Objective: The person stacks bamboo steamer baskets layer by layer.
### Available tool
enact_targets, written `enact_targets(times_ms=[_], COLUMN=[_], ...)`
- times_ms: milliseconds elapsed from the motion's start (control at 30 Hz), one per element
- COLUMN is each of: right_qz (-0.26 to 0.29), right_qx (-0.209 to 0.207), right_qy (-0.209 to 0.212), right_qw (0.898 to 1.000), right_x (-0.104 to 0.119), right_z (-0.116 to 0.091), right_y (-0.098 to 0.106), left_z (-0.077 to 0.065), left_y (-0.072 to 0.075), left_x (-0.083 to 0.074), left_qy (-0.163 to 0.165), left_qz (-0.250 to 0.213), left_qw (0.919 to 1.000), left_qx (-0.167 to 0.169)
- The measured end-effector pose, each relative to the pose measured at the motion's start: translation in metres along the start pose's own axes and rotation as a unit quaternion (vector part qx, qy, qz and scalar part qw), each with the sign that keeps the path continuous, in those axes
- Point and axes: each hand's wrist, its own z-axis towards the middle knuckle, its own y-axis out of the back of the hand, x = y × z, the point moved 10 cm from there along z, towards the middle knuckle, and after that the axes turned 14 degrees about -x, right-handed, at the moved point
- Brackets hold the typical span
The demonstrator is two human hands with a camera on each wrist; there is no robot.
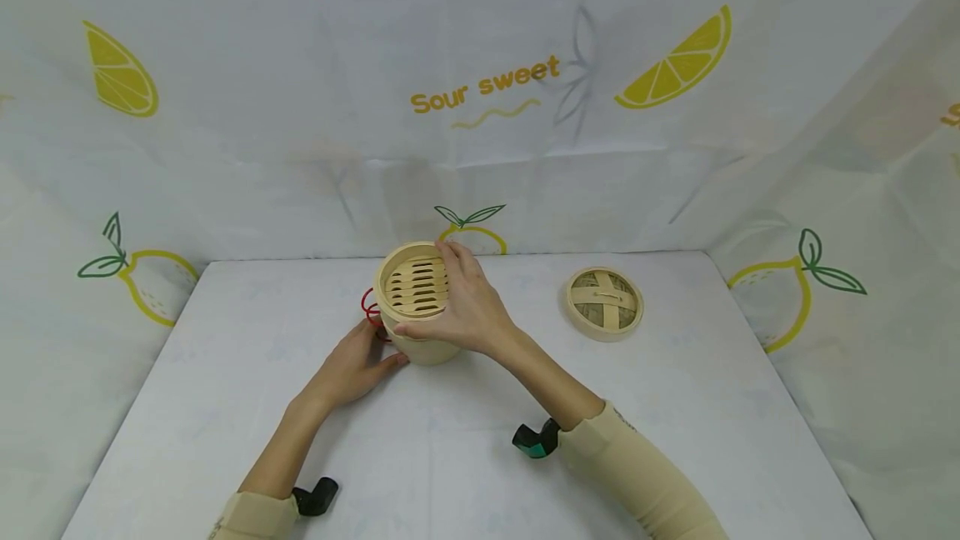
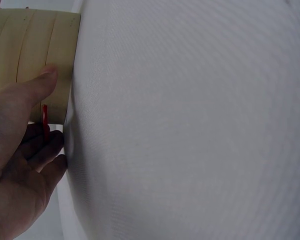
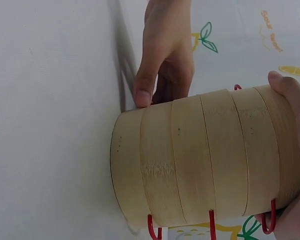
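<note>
Nearest the camera, at the lower left, a beige fabric sleeve covers the left forearm, with a small black wrist-worn device at its cuff. Ahead of it, the left hand grips the base of a tall, round, pale bamboo steamer stack, its thumb against the near wall and its fingers round the left side, beside thin red loop handles. The stack stands on the white cloth-covered table, left of centre toward the back edge, its slotted bamboo panel showing inside the top rim. The right hand clamps that top rim, thumb on the near side and fingers on the far side. Behind its wrist are a black-and-green device and a second beige sleeve. Farther right, well apart from the stack, lies a round bamboo lid with a woven panel and crossed pale strips. Behind everything hangs a white lemon-print fabric backdrop lettered "Sour sweet".
</note>
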Motion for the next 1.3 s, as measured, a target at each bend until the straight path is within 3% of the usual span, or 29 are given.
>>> enact_targets(times_ms=[100,233,333,500,733,1033,1300], right_qz=[0.0,0.003,0.005,0.019,0.039,0.036,0.045], right_qx=[-0.002,0.001,0.005,0.006,0.005,0.008,-0.007], right_qy=[0.007,0.01,0.005,0.0,-0.009,0.005,0.017], right_qw=[1.0,1.0,1.0,1.0,0.999,0.999,0.999], right_x=[0.0,0.001,0.001,0.001,-0.001,-0.004,-0.014], right_z=[0.0,0.0,0.001,0.002,0.0,-0.006,-0.012], right_y=[0.0,0.0,0.0,0.0,0.001,0.007,0.018], left_z=[0.001,0.002,0.001,0.0,0.002,0.006,0.003], left_y=[0.001,0.004,0.004,0.005,0.01,0.009,0.011], left_x=[-0.003,-0.011,-0.007,-0.007,-0.019,-0.027,-0.021], left_qy=[0.019,0.003,-0.025,-0.027,-0.017,0.03,-0.016], left_qz=[0.001,0.001,-0.005,-0.007,-0.003,0.023,0.0], left_qw=[0.9997,1.0,0.9996,0.9995,0.9998,0.9989,0.9999], left_qx=[0.011,0.007,-0.014,-0.017,-0.01,0.03,-0.004])
